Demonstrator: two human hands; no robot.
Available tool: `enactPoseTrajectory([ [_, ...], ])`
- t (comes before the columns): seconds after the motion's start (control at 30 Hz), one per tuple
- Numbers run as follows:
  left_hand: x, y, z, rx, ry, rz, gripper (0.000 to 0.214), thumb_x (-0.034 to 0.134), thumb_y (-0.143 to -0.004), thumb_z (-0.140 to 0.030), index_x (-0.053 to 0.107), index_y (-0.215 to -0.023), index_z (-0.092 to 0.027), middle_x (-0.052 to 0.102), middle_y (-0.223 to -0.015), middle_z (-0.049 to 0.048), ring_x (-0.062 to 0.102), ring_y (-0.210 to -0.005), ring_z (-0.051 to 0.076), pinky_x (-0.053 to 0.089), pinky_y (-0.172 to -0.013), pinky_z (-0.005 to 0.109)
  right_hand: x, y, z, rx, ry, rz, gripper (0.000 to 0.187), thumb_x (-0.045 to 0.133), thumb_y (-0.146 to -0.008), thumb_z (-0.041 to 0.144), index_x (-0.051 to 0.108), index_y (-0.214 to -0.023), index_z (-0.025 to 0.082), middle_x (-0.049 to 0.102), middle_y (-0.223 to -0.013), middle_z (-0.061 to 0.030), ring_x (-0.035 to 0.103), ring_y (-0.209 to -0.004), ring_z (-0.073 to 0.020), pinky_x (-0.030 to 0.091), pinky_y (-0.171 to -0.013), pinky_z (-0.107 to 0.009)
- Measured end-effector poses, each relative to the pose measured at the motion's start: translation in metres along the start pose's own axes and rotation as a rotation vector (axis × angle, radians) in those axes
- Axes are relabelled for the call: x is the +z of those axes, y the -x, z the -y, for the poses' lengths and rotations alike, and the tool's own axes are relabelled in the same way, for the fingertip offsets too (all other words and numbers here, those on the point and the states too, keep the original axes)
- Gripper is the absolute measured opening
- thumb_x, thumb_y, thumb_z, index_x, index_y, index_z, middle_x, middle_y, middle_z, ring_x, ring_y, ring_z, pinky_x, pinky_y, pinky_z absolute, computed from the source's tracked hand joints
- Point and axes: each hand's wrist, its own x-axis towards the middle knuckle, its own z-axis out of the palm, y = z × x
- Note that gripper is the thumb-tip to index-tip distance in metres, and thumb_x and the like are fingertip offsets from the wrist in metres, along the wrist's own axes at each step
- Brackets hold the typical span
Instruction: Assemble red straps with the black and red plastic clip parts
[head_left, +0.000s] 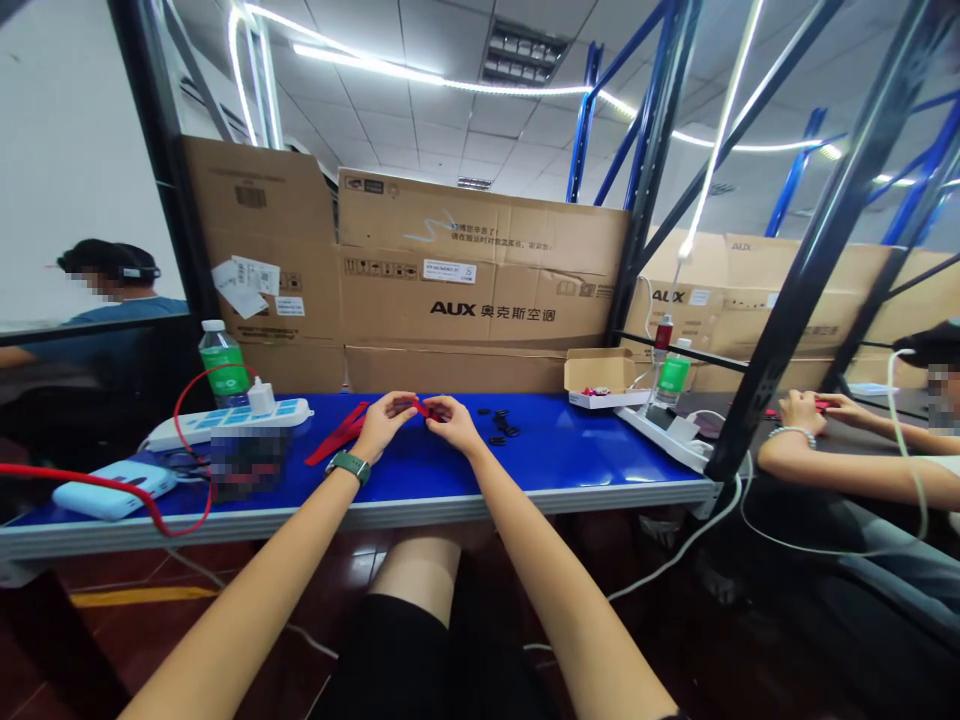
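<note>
Over the blue tabletop (420,476), my left hand (385,424) and my right hand (453,424) are close together, fingers pinched. Between their fingertips is a red strip (423,408), gripped from both sides. Something dark shows by my right fingertips, too small to make out. More red strips (339,438) lie flat beside my left hand, partly behind it. To the right of my right hand several small black pieces (504,424) are scattered in a loose group; their kind is unclear.
A power strip (225,426), a light blue power bank (112,488) and a bottle (223,362) stand left. An open small box (600,378) and another power strip (664,437) are right. Cardboard (480,290) walls the back. A co-worker's hands (814,412) work at far right.
</note>
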Motion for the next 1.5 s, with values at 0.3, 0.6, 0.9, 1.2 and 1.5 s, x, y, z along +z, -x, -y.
enactPoseTrajectory([
  [0.3, 0.007, 0.0, 0.009, -0.154, -0.014, 0.207, 0.068, 0.081, -0.067, -0.062, 0.069, -0.112, -0.012, 0.072, -0.121, 0.019, 0.068, -0.113, 0.032, 0.05, -0.105, 0.049, -0.004, -0.001, -0.002, 0.061, -0.182, 0.001, 0.054, 0.078, -0.067, 0.027, 0.063, -0.118, 0.02, 0.068, -0.102, -0.0045, 0.068, -0.092, -0.0184, 0.056, -0.088, -0.033],
  [0.6, 0.006, 0.003, -0.002, -0.186, -0.018, 0.194, 0.068, 0.085, -0.062, -0.062, 0.074, -0.108, -0.013, 0.075, -0.115, 0.0152, 0.068, -0.109, 0.033, 0.05, -0.101, 0.046, -0.003, -0.001, -0.005, 0.011, -0.106, -0.03, 0.045, 0.079, -0.068, 0.033, 0.06, -0.107, 0.022, 0.063, -0.085, 0.002, 0.062, -0.082, -0.0159, 0.051, -0.088, -0.033],
  [0.9, 0.01, 0.004, 0.002, -0.199, 0.036, 0.247, 0.059, 0.09, -0.059, -0.052, 0.07, -0.099, -0.014, 0.075, -0.108, 0.0124, 0.07, -0.101, 0.028, 0.051, -0.097, 0.044, 0.002, -0.003, -0.01, 0.038, -0.133, -0.097, 0.048, 0.081, -0.065, 0.04, 0.051, -0.099, 0.024, 0.06, -0.081, 0.0037, 0.061, -0.074, -0.0142, 0.053, -0.078, -0.03],
  [1.2, 0.005, 0.0, 0.006, -0.209, 0.071, 0.125, 0.062, 0.09, -0.057, -0.053, 0.073, -0.103, -0.014, 0.075, -0.109, 0.0148, 0.069, -0.102, 0.029, 0.049, -0.101, 0.048, -0.004, -0.002, -0.002, -0.008, -0.093, -0.259, 0.036, 0.074, -0.072, 0.037, 0.055, -0.099, 0.023, 0.063, -0.087, 0.001, 0.065, -0.075, -0.0148, 0.055, -0.073, -0.027],
  [1.5, 0.006, 0.001, 0.003, -0.255, 0.146, 0.104, 0.054, 0.088, -0.061, -0.048, 0.075, -0.101, -0.015, 0.076, -0.108, 0.0133, 0.068, -0.105, 0.029, 0.048, -0.099, 0.044, -0.005, -0.002, -0.004, -0.048, -0.038, -0.138, 0.03, 0.07, -0.08, 0.041, 0.066, -0.103, 0.022, 0.074, -0.09, -0.0035, 0.072, -0.084, -0.0194, 0.057, -0.081, -0.032],
])
